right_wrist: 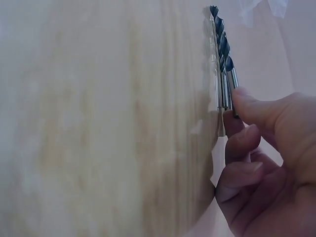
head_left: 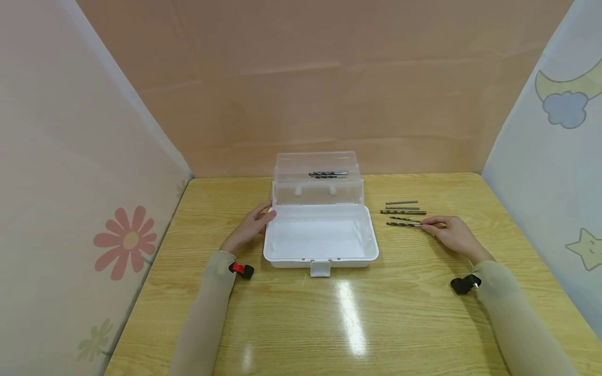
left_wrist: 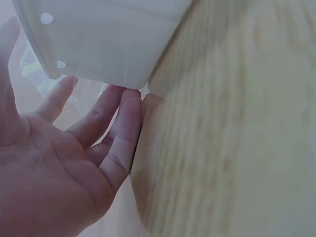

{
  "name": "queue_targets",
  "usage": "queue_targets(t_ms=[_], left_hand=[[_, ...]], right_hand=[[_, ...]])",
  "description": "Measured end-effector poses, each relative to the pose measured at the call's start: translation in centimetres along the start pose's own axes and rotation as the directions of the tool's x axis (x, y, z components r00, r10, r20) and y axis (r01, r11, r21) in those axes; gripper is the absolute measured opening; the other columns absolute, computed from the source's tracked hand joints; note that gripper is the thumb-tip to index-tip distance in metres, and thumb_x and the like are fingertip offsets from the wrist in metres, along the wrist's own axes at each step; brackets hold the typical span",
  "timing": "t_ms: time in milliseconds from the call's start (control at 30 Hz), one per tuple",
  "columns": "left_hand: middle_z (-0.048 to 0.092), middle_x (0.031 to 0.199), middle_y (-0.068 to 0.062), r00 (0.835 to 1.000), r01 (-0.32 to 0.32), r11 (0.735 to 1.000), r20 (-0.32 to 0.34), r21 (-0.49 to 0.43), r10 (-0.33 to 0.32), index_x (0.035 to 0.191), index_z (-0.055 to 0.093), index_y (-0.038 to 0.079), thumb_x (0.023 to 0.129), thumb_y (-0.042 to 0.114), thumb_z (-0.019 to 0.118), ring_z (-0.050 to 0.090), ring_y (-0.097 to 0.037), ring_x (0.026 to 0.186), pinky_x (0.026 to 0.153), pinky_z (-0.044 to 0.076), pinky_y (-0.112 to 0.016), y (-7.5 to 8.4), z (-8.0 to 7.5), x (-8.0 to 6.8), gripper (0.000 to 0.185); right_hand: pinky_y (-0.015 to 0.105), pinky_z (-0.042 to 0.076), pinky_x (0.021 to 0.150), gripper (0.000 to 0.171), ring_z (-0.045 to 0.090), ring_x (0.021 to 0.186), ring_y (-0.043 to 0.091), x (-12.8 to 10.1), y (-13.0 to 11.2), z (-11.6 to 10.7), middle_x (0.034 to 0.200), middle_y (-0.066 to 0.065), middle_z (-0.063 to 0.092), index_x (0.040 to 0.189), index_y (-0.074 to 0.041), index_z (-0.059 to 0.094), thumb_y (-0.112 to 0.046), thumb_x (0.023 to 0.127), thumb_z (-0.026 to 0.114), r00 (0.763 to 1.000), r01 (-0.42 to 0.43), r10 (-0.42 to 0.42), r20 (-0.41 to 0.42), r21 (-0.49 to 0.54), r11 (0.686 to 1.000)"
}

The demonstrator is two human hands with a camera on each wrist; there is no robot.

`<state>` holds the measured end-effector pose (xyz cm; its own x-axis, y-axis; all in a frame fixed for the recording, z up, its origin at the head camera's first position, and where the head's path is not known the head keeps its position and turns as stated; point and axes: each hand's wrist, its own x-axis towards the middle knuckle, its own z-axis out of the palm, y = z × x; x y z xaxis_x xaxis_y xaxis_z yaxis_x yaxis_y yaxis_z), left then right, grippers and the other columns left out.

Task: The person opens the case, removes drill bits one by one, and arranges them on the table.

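A white plastic storage box (head_left: pixel 321 235) stands with its clear lid (head_left: pixel 316 193) swung back. My left hand (head_left: pixel 249 227) holds the box at its back left corner, thumb over the rim and fingers against the outer wall, as the left wrist view shows. On the right, my right hand (head_left: pixel 453 235) pinches the plain shank of a dark twist drill bit (head_left: pixel 403 224) between thumb and fingers. In the right wrist view, the tip of this drill bit (right_wrist: pixel 227 61) points away from the hand. Several other drill bits (head_left: pixel 403 212) lie in a loose row just beyond it.
A small bundle of drill bits (head_left: pixel 329 174) shows in the clear lid's far part. The latch (head_left: pixel 320 268) hangs at the box's front. Behind the wooden table (head_left: pixel 291 324) rises a brown backdrop (head_left: pixel 329 89), with printed panels on both sides.
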<state>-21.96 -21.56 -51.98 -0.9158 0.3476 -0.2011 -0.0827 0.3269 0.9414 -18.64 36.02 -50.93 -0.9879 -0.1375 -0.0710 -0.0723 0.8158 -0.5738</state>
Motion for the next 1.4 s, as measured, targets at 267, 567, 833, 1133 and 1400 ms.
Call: queue_targets(t_ms=[267,567,833,1133,1400], left_hand=[[0.062,0.145,-0.027,1.0,0.006,1.0,-0.001,-0.003,-0.006,0.169,0.032,0.021,0.113,0.046,0.051,0.072,-0.016,0.09,0.086,0.059,-0.03,0.07,0.12,-0.06,0.065],[0.062,0.145,-0.026,1.0,0.016,1.0,-0.007,0.005,-0.016,0.169,0.032,0.022,0.112,0.049,0.052,0.072,-0.017,0.091,0.086,0.059,-0.03,0.29,0.1,-0.2,0.066],[0.061,0.147,-0.026,1.0,0.02,1.0,-0.007,0.01,-0.02,0.169,0.031,0.021,0.111,0.052,0.052,0.073,-0.018,0.093,0.091,0.059,-0.034,0.23,0.13,-0.15,0.069],[0.059,0.15,-0.025,0.999,0.034,0.999,-0.014,0.016,-0.033,0.169,0.031,0.023,0.111,0.052,0.053,0.073,-0.02,0.097,0.094,0.059,-0.037,0.2,0.09,-0.12,0.069],[0.061,0.147,-0.025,1.0,0.022,1.0,-0.014,0.018,-0.022,0.169,0.032,0.023,0.111,0.052,0.053,0.073,-0.018,0.094,0.093,0.06,-0.036,0.33,0.12,-0.19,0.069]], right_hand=[[0.068,0.049,0.101,0.043,0.06,0.125,0.056,0.11,0.32,-0.02,0.137,0.035,0.065,0.13,0.003,0.072,-0.033,0.11,0.061,0.999,-0.012,0.012,0.033,-0.014,1.0],[0.07,0.047,0.104,0.042,0.057,0.128,0.058,0.16,0.33,-0.03,0.136,0.035,0.066,0.129,0.003,0.073,-0.033,0.11,0.062,0.999,-0.015,0.016,0.044,-0.019,1.0],[0.068,0.047,0.105,0.044,0.057,0.129,0.056,0.06,0.17,0.03,0.138,0.035,0.065,0.132,0.004,0.071,-0.034,0.11,0.061,0.998,-0.034,0.033,0.044,0.017,0.999],[0.069,0.046,0.105,0.051,0.054,0.133,0.057,0.07,0.18,-0.16,0.141,0.036,0.062,0.134,0.003,0.07,-0.04,0.11,0.059,0.996,-0.058,0.055,0.066,0.045,0.997],[0.041,0.055,0.09,0.054,0.06,0.129,0.051,0.15,0.11,-0.24,0.142,0.034,0.063,0.137,0.003,0.069,-0.043,0.11,0.059,0.995,-0.079,0.076,0.061,0.046,0.996]])
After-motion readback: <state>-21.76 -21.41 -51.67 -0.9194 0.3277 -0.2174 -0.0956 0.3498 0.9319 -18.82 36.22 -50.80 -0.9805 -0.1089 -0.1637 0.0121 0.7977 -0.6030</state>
